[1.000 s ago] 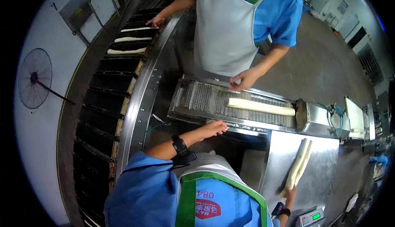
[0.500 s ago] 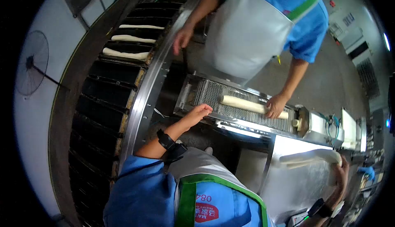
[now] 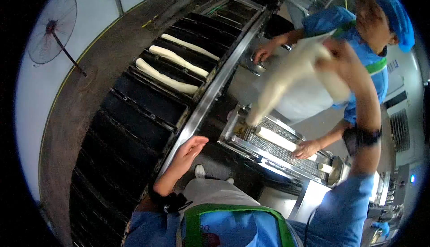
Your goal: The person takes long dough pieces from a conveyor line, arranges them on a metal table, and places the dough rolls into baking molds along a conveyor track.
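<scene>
My right hand [image 3: 338, 61] is raised high at the right, blurred by motion, gripping a long dough strip [image 3: 286, 74]. The strip drapes from the fingers, one end trailing down over the mesh conveyor [image 3: 251, 133]. Beside the steel rail of the tray line, my left hand [image 3: 191, 151] is held out with fingers extended and nothing in it. On the mesh lies another dough roll [image 3: 275, 138], touched by a co-worker's hand [image 3: 307, 149]. Three dough strips sit in separate slots of the black trays, among them the nearest strip [image 3: 165, 77].
The black trays [image 3: 143, 106] run diagonally along my left, edged by a steel rail [image 3: 210, 99]. A co-worker in a white apron [image 3: 300, 99] stands across the mesh conveyor, close to my raised arm. A pedestal fan [image 3: 51, 27] stands by the wall.
My right hand has lifted the dough strip from the steel table at lower right, up and across. My view has turned left toward the trays. The left hand is now nearer the rail.
</scene>
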Action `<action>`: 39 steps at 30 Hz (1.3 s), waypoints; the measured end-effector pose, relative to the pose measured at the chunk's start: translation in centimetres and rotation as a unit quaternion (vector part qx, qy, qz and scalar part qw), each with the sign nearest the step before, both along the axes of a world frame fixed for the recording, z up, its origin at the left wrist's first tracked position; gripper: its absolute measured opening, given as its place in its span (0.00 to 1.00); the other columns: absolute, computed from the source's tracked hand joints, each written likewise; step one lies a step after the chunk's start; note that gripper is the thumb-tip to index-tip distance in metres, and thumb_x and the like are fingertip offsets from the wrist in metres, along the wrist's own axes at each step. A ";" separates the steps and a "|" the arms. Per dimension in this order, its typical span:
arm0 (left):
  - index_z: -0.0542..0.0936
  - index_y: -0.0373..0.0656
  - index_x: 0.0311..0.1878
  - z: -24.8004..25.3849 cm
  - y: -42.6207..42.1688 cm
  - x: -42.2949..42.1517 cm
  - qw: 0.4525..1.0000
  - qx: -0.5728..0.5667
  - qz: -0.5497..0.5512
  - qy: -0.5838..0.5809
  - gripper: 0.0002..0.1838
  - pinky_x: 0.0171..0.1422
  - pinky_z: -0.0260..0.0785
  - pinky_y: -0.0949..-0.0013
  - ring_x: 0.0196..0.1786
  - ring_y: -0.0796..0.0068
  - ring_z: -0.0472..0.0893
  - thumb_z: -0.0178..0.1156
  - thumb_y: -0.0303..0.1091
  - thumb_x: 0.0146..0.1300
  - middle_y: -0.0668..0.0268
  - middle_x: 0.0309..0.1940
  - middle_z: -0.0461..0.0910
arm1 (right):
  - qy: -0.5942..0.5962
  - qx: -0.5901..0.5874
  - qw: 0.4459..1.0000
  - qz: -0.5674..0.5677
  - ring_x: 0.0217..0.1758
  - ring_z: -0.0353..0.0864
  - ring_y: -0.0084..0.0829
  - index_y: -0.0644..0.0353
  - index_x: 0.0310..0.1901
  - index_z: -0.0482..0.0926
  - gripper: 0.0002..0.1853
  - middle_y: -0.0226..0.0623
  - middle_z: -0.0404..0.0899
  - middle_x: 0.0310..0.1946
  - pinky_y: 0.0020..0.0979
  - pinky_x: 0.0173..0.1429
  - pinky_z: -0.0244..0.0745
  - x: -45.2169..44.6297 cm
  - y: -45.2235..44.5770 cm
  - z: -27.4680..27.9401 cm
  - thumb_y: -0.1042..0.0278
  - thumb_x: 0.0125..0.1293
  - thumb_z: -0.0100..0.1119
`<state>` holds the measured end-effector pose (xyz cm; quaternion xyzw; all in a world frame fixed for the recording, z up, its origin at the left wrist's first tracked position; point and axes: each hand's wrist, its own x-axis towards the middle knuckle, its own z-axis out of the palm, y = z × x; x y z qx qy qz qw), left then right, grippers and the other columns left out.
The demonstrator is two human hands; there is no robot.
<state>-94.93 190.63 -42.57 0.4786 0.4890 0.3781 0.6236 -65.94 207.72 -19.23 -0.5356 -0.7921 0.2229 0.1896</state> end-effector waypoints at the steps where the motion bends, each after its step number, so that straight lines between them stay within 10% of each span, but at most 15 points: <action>1: 0.70 0.38 0.46 1.2 0.3 -0.8 1.000 -0.010 0.027 0.011 0.12 0.51 0.59 0.76 0.46 0.77 0.70 0.44 0.33 0.62 0.66 0.42 0.72 | -0.025 0.030 0.998 0.039 0.23 0.73 0.22 0.66 0.34 0.76 0.17 0.35 0.75 0.21 0.24 0.28 0.69 -0.5 5.1 -0.5 0.61 0.46 0.56; 10: 0.71 0.39 0.44 2.2 2.4 -1.8 0.964 -0.098 0.228 0.098 0.11 0.49 0.58 0.78 0.44 0.80 0.69 0.43 0.31 0.61 0.68 0.40 0.72 | 0.025 0.150 0.985 0.081 0.24 0.75 0.32 0.62 0.34 0.78 0.23 0.40 0.77 0.21 0.31 0.31 0.70 -5.3 27.9 -11.0 0.50 0.42 0.61; 14: 0.71 0.40 0.44 0.0 4.3 -0.2 0.967 -0.095 0.207 0.117 0.13 0.50 0.59 0.74 0.46 0.77 0.69 0.42 0.34 0.61 0.67 0.42 0.72 | -0.249 0.034 0.963 0.100 0.51 0.62 0.55 0.49 0.53 0.66 0.36 0.51 0.58 0.52 0.46 0.53 0.61 -6.0 32.8 -27.3 0.43 0.41 0.61; 16: 0.71 0.41 0.44 -0.4 5.9 0.5 0.970 -0.092 0.186 0.126 0.14 0.51 0.59 0.71 0.47 0.74 0.70 0.40 0.37 0.62 0.65 0.43 0.72 | -0.171 0.044 0.984 0.036 0.55 0.60 0.51 0.44 0.54 0.65 0.34 0.48 0.55 0.56 0.47 0.55 0.58 -5.8 30.4 -30.8 0.44 0.43 0.60; 30: 0.70 0.39 0.45 -0.7 19.6 9.0 0.982 0.024 0.009 0.187 0.12 0.44 0.61 0.77 0.38 0.82 0.69 0.45 0.28 0.59 0.68 0.40 0.71 | -0.031 -0.126 0.986 0.103 0.48 0.67 0.44 0.53 0.41 0.75 0.16 0.43 0.71 0.43 0.37 0.50 0.63 8.8 24.2 -35.4 0.57 0.50 0.57; 37: 0.67 0.40 0.50 -1.8 15.9 5.7 0.991 -0.008 0.078 0.112 0.14 0.53 0.60 0.72 0.47 0.76 0.68 0.45 0.32 0.61 0.65 0.44 0.69 | -0.168 0.074 0.975 0.127 0.35 0.74 0.43 0.59 0.32 0.77 0.08 0.44 0.76 0.32 0.37 0.38 0.69 -5.3 29.5 -33.4 0.71 0.51 0.48; 39: 0.70 0.40 0.46 -1.9 17.8 7.1 0.977 0.039 0.088 0.188 0.14 0.53 0.60 0.67 0.48 0.66 0.70 0.47 0.37 0.59 0.60 0.44 0.70 | -0.031 0.096 0.972 0.211 0.35 0.74 0.42 0.60 0.36 0.75 0.10 0.45 0.75 0.31 0.35 0.38 0.68 -6.5 35.8 -38.6 0.71 0.54 0.46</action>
